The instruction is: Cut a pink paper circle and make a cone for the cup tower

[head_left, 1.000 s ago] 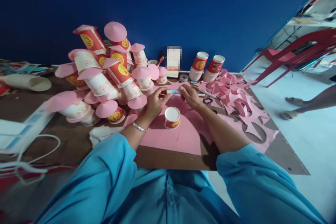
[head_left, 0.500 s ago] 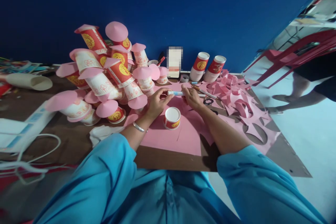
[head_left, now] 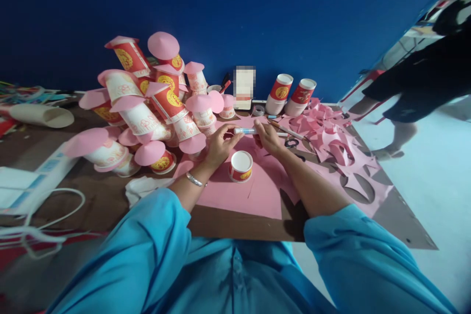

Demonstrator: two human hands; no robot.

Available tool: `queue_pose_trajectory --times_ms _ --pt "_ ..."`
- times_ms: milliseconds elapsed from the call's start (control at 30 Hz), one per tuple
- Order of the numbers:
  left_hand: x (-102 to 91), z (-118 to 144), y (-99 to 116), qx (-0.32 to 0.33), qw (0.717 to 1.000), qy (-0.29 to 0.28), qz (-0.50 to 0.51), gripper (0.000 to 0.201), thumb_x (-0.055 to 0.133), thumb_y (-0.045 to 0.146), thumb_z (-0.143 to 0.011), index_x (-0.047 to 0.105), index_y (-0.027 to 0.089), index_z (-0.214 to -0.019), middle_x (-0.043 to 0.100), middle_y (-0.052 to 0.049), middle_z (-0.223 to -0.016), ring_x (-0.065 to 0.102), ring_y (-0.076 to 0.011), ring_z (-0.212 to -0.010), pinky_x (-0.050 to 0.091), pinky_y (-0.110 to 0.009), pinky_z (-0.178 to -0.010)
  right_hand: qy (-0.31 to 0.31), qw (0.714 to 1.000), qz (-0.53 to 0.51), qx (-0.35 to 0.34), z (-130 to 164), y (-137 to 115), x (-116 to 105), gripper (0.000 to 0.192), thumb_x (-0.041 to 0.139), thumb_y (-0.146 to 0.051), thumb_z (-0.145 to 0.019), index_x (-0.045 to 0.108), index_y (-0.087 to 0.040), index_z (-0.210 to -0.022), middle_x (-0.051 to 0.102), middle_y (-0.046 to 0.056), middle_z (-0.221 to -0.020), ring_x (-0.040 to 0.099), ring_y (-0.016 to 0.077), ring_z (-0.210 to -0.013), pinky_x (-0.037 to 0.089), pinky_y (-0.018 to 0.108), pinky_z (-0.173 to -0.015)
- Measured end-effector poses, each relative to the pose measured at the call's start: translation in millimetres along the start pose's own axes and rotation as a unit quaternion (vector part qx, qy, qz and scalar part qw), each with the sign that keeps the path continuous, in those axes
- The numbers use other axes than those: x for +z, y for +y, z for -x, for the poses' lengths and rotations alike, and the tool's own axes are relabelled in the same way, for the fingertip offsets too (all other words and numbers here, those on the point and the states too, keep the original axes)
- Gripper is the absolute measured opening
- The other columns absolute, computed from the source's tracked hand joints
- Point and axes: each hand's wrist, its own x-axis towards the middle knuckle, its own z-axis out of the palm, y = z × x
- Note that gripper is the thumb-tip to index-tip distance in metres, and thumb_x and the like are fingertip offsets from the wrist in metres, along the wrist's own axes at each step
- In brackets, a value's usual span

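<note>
Here, at the centre of the frame, both hands are holding one small white-and-blue tube [head_left: 245,131], probably glue, level above the pink sheet [head_left: 239,191]. The left hand [head_left: 219,144] is pinching its left end between thumb and fingers, and the right hand [head_left: 268,136] is gripping the right end, fingers curled round it. Whether a cap is coming off or going on, I cannot tell.

Just below the tube, an upturned cup [head_left: 241,165] is standing on the sheet, white base up, untouched. To the upper left a pile of cups with pink cone tops [head_left: 147,103] is leaning against the blue wall. To the right, cut-out scraps [head_left: 331,137] are lying spread, with two cup stacks [head_left: 290,93] behind.

By my judgement the tube is being readied; next it needs one hand freed and its tip brought down to cup or paper.
</note>
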Motion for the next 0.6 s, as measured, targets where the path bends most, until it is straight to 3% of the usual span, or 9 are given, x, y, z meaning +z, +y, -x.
queue_pose_trajectory --times_ms 233,433,600 --pt "-3.2 -1.2 -2.5 -0.014 1.000 0.010 -0.003 0.029 0.075 0.046 -0.087 0.069 0.021 -0.102 0.076 -0.003 -0.094 0.072 -0.0164 -0.079 0.061 -0.030 -0.076 -0.034 0.995 -0.081 -0.039 -2.4 1.3 -1.1 0.074 0.046 -0.092 -0.083 0.055 -0.020 -0.067 0.054 -0.001 -0.056 0.052 0.0113 -0.050 0.044 0.024 -0.049" --pt "-3.4 -1.4 -0.5 -0.022 1.000 0.008 -0.006 0.027 0.075 0.045 -0.087 0.071 0.022 -0.100 0.077 -0.005 -0.100 0.073 -0.0188 -0.090 0.061 -0.032 -0.083 -0.005 1.000 -0.020 0.005 -2.7 3.0 -0.4 0.079 0.039 -0.092 -0.086 0.049 -0.021 -0.052 0.043 -0.002 -0.044 0.041 0.0095 -0.041 0.032 0.024 -0.042" --pt "-2.9 -0.9 1.5 -0.029 1.000 0.001 0.004 0.030 0.075 0.047 -0.086 0.071 0.022 -0.100 0.076 -0.005 -0.099 0.072 -0.0180 -0.086 0.061 -0.031 -0.079 -0.011 0.995 -0.091 0.025 -2.8 2.3 0.4 0.076 0.047 -0.091 -0.083 0.051 -0.020 -0.055 0.045 -0.002 -0.048 0.039 0.0085 -0.044 0.030 0.024 -0.042"
